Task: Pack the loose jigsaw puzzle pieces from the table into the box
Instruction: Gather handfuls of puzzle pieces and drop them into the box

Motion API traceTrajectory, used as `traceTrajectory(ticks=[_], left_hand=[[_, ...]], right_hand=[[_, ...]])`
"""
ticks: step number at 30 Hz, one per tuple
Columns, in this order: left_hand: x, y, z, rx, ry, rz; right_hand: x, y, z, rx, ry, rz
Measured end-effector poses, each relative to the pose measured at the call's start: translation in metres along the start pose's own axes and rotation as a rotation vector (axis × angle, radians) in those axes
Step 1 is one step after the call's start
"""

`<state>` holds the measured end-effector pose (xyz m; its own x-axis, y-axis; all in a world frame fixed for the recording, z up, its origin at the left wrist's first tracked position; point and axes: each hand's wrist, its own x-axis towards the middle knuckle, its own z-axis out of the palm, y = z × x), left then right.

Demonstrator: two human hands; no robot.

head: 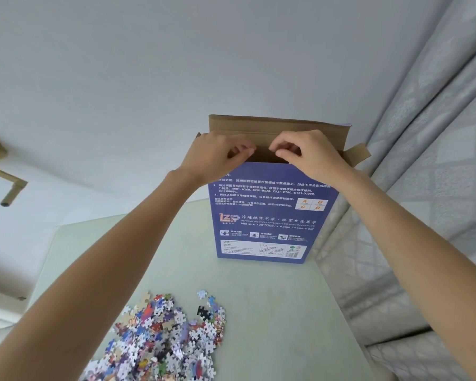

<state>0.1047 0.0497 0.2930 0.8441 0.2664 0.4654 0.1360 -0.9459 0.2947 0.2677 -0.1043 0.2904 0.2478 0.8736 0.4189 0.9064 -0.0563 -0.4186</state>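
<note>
Box (261,213) upright, long axis vertical, mouth up, rim pinched by left hand (215,158) and right hand (311,155).

a plain pale grey-white wall (149,64) fills the upper part of the view, evenly lit by soft daylight. along the right edge of the pale green surface (280,312) hang grey-blue curtains (437,133) with a faint patchwork pattern, falling in long folds. at the far left, a brass-coloured fixture (3,174) juts out from the wall, well apart from the surface.
</note>
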Motion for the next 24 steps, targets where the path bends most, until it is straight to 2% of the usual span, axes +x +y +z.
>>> traceTrajectory(ticks=[3, 7, 11, 13, 15, 17, 21, 22, 24], left_hand=[[-0.018, -0.006, 0.005, 0.025, 0.147, 0.083], [-0.039, -0.012, 0.007, 0.055, 0.251, 0.107], [-0.086, 0.000, 0.008, -0.072, 0.354, -0.030], [-0.130, 0.003, 0.017, -0.147, 0.337, -0.135], [-0.188, -0.003, 0.033, -0.203, 0.250, -0.306], [-0.248, -0.016, 0.050, -0.204, 0.096, -0.495], [-0.346, -0.040, 0.075, -0.035, -0.443, -0.830], [-0.363, -0.043, 0.078, 0.001, -0.542, -0.900], [-0.390, -0.046, 0.082, 0.027, -0.626, -1.022]], right_hand=[[-0.002, 0.000, 0.006, -0.018, 0.132, -0.014], [-0.006, -0.008, 0.010, -0.041, 0.191, -0.058], [-0.032, -0.040, 0.020, -0.031, 0.311, -0.168], [-0.060, -0.061, 0.045, 0.002, 0.285, -0.202], [-0.094, -0.077, 0.087, 0.050, 0.153, -0.188], [-0.125, -0.086, 0.134, 0.090, -0.054, -0.098], [-0.174, -0.096, 0.226, 0.056, -0.634, 0.112], [-0.184, -0.099, 0.245, 0.026, -0.728, 0.154], [-0.199, -0.106, 0.276, -0.025, -0.853, 0.279]])
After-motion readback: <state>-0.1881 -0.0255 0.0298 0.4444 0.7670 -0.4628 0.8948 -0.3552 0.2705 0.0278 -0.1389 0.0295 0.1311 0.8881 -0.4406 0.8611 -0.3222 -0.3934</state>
